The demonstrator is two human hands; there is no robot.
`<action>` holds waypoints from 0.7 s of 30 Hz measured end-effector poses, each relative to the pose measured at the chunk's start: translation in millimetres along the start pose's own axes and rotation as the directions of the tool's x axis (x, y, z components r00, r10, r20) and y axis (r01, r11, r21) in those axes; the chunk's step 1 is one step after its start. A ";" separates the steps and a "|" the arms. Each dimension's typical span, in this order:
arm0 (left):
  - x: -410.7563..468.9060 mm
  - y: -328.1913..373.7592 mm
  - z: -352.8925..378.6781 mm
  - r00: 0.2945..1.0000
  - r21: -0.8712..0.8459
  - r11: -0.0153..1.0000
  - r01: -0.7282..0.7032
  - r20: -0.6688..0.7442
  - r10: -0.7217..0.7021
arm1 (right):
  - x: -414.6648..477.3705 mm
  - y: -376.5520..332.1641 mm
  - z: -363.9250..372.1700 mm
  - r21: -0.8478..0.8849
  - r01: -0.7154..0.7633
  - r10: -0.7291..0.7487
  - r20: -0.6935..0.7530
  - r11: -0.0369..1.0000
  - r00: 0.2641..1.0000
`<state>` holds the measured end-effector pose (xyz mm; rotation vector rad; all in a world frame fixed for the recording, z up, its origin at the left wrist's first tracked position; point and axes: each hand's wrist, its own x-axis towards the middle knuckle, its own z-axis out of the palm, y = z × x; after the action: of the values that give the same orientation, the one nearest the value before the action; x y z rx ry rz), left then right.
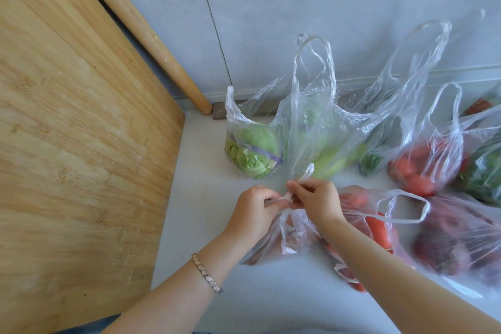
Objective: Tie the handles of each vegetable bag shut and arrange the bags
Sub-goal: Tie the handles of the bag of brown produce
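Note:
My left hand (256, 209) and my right hand (315, 196) meet over a small clear bag (291, 236) on the pale floor. Each hand pinches one of its twisted handles (305, 173), which cross between my fingers. Behind it stand a cabbage bag (253, 146) and a tall bag of green vegetables (325, 144), their handles loose and upright. To the right lie a carrot bag (379, 225) with an untied handle loop, a tomato bag (425, 165) and a bag of dark red vegetables (461, 247).
A wooden table top (76, 130) fills the left side, with its round leg (151, 38) slanting down to the floor beside the cabbage bag. A grey tiled wall (298, 8) rises behind the bags. Another bag of greens (488, 171) sits at the right edge.

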<state>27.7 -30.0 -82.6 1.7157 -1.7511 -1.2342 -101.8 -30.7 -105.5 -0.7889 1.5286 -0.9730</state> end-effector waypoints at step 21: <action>10.6 -3.3 -13.0 0.975 0.105 0.988 0.110 0.181 -0.128 | -11.9 -5.1 5.7 -0.590 0.493 -0.374 0.322 0.639 0.870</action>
<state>38.0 -43.5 -81.4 1.8338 -1.8629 -1.4273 -94.3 -23.5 -96.1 -1.7827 1.5630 -0.6477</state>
